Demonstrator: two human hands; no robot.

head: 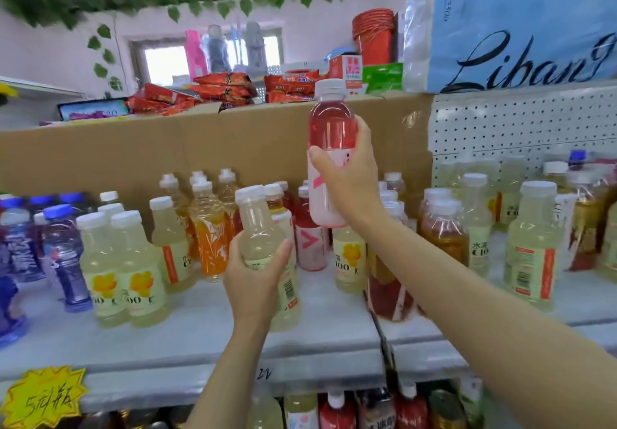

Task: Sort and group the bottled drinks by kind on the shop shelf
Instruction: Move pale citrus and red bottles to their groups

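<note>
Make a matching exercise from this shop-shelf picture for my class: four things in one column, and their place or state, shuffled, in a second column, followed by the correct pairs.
Column 1
1. pink bottle
2. pale yellow bottle
3. blue-capped bottles
4. orange bottle

Column 2
A. standing at the far left of the shelf
B. held up above the shelf by the right hand
C. standing on the shelf in front of the cardboard box
D. gripped low, just above the shelf, by the left hand

Pairs: 1-B, 2-D, 3-A, 4-C
</note>
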